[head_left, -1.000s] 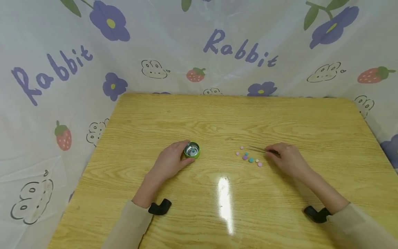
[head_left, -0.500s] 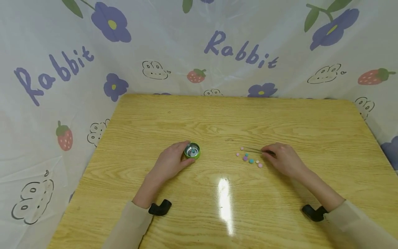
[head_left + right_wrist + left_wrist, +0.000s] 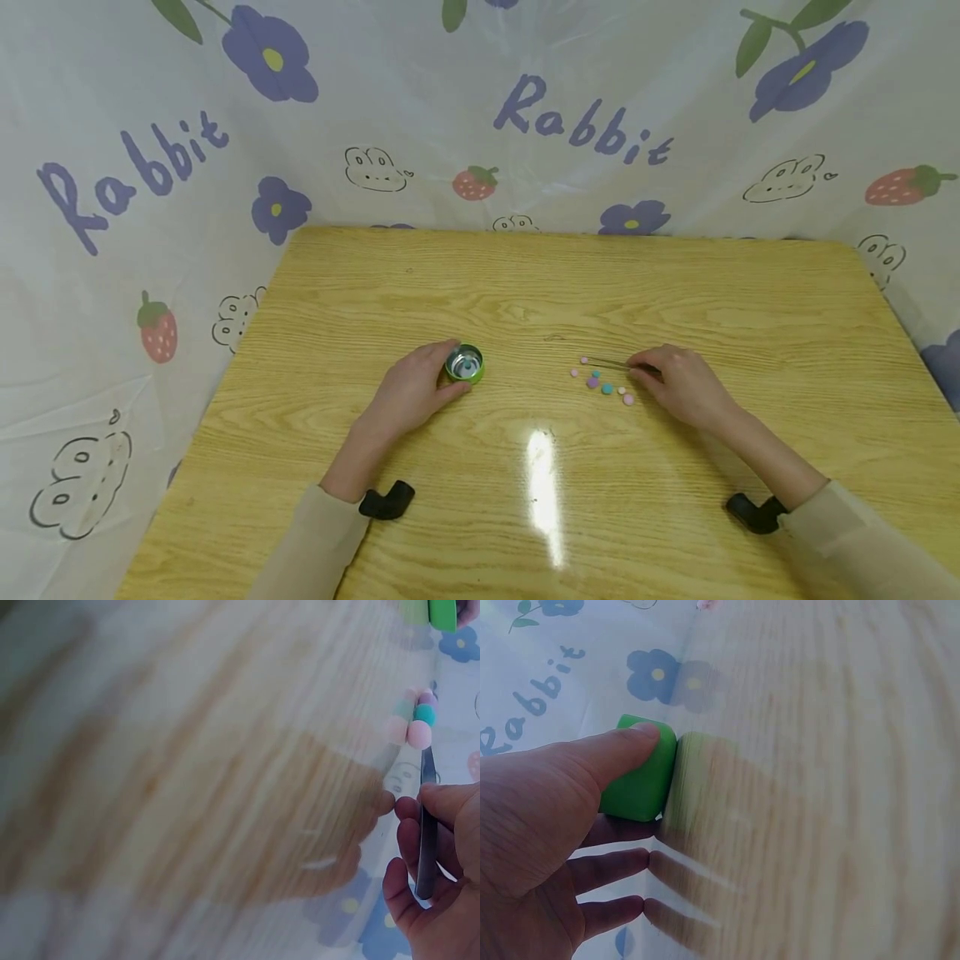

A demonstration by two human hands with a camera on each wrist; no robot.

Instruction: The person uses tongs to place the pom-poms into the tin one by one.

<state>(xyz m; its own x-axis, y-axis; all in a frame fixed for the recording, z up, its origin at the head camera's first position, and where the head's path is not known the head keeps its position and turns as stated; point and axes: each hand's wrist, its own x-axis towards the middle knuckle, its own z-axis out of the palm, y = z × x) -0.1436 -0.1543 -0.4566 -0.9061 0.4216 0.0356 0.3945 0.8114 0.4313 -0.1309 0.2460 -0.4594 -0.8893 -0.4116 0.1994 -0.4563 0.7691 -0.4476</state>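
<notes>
My left hand (image 3: 412, 387) grips a small round green tin (image 3: 466, 364), thumb on one side and fingers on the other. Its shiny inside faces up with a small teal piece at the bottom; in the left wrist view the green wall (image 3: 639, 776) shows under the thumb. Between thumb and fingers of my right hand (image 3: 678, 383) is a pair of metal tweezers (image 3: 428, 825), pointing left. The tips are right at a pink ball (image 3: 584, 360), the farthest of several small balls. A purple ball (image 3: 593, 383) and a teal ball (image 3: 607, 389) lie nearer.
The wooden table (image 3: 450, 283) has a glossy surface with a bright reflection in front. A printed curtain (image 3: 420, 100) hangs behind and along its sides. Black curved mounts (image 3: 387, 501) sit at both wrists.
My right hand has moved slightly left, bringing the tweezer tips from beside the far pink ball up to it. My left hand stays on the green tin.
</notes>
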